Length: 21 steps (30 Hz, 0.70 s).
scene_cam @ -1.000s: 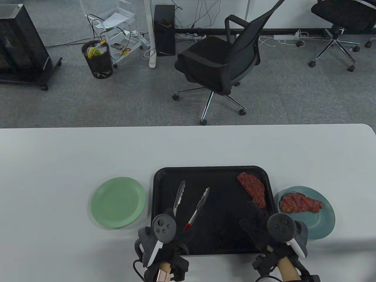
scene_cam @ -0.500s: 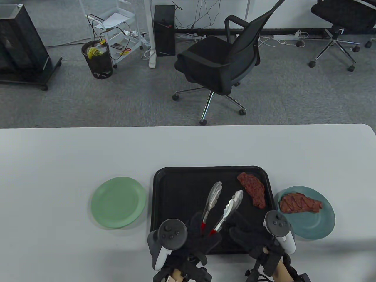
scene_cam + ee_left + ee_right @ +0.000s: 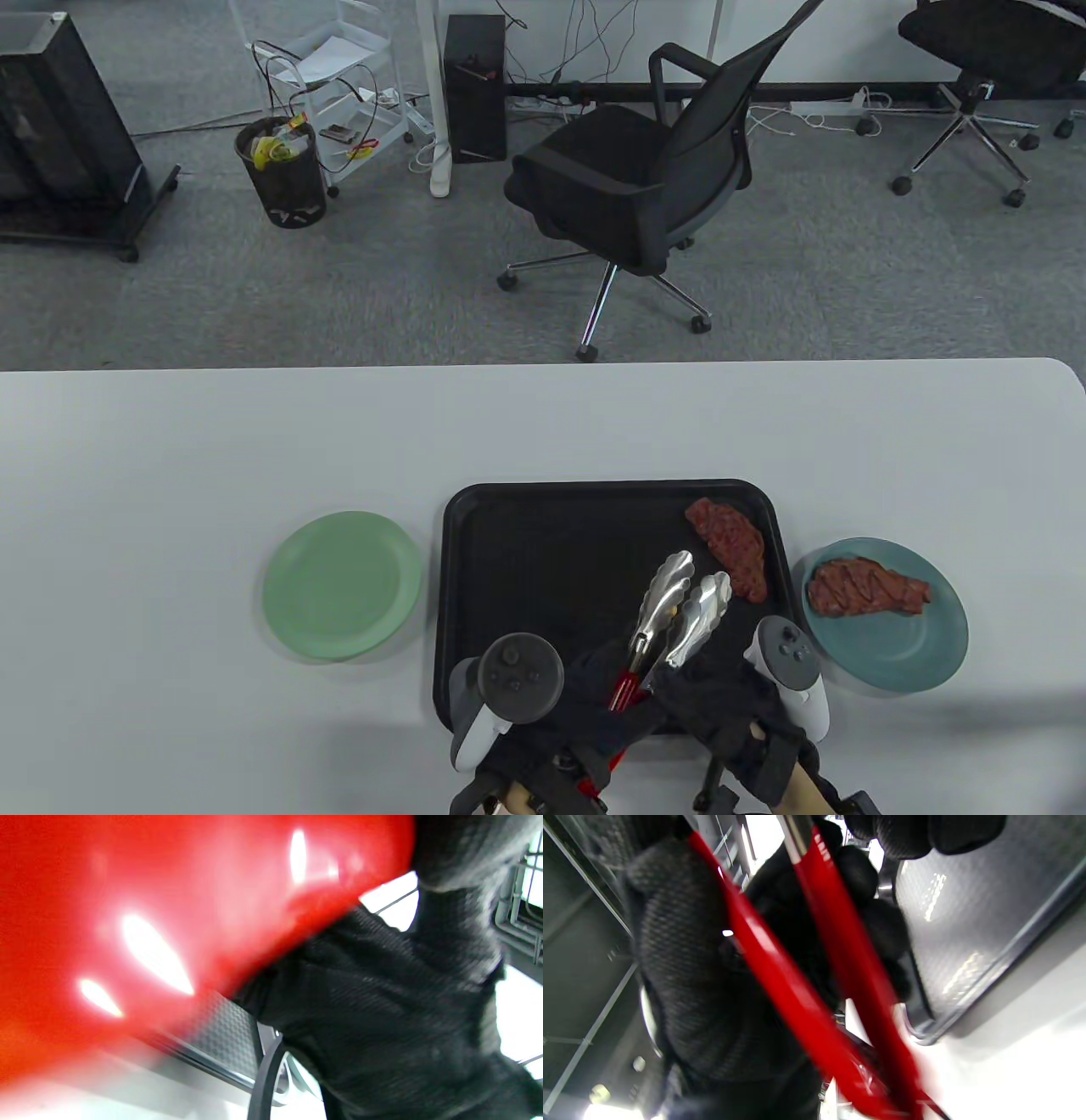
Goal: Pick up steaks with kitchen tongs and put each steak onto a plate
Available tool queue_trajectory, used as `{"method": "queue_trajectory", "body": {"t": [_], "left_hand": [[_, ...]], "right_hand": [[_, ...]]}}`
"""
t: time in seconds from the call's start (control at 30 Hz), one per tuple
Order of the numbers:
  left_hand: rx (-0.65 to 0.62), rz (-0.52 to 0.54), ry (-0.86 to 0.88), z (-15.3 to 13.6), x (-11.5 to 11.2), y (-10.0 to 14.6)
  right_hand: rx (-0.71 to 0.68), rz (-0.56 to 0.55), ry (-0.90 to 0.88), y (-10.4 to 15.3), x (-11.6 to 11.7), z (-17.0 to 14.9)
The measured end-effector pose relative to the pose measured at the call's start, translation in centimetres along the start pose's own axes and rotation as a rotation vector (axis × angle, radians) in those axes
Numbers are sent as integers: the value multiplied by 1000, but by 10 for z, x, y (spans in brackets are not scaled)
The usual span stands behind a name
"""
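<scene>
Steel kitchen tongs (image 3: 679, 603) with red handles (image 3: 780, 984) hover over the black tray (image 3: 526, 543), their heads close together and pointing toward the tray's right side. My left hand (image 3: 585, 705) grips the handles from the left. My right hand (image 3: 713, 696) closes in from the right, its fingers (image 3: 925, 832) curled against the handles. One raw steak (image 3: 728, 548) lies in the tray's far right corner, just beyond the tong heads. A second steak (image 3: 865, 586) rests on the blue plate (image 3: 899, 662). The red handle (image 3: 148, 921) fills most of the left wrist view as a blur.
An empty green plate (image 3: 339, 586) sits left of the tray on the white table (image 3: 170, 475). A black office chair (image 3: 645, 187) stands on the floor beyond the table's far edge.
The tongs have travelled from the tray's left side to its right, near the steak. Their heads have closed together. My right hand has come in to the handles.
</scene>
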<state>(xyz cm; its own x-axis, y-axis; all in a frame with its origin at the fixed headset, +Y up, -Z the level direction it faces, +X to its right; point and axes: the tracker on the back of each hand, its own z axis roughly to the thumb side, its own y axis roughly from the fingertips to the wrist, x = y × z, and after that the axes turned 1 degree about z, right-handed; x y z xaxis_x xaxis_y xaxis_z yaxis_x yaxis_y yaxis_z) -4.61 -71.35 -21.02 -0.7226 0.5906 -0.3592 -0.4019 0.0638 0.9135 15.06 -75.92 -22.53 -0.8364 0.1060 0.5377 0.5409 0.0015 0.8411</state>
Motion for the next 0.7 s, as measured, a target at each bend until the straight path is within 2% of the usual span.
{"method": "queue_trajectory", "body": {"t": [0.07,0.23,0.37,0.43,0.47,0.57,0.7], "left_hand": [[-9,32,-52,5,-3,2],[-69,71,-152,16,1,4],[-59,228,-103,10,19,9],[-5,323,-111,0,29,11],[46,365,-143,-7,35,12],[151,427,-247,-22,47,14],[227,455,-371,-32,54,15]], "right_hand": [[0,-22,-65,1,2,0],[-31,-132,-2,2,-7,4],[-39,-204,131,7,-18,17],[-14,-244,277,10,-23,25],[15,-278,404,12,-25,29],[74,-366,716,17,-29,35],[156,-429,1005,18,-28,34]]}}
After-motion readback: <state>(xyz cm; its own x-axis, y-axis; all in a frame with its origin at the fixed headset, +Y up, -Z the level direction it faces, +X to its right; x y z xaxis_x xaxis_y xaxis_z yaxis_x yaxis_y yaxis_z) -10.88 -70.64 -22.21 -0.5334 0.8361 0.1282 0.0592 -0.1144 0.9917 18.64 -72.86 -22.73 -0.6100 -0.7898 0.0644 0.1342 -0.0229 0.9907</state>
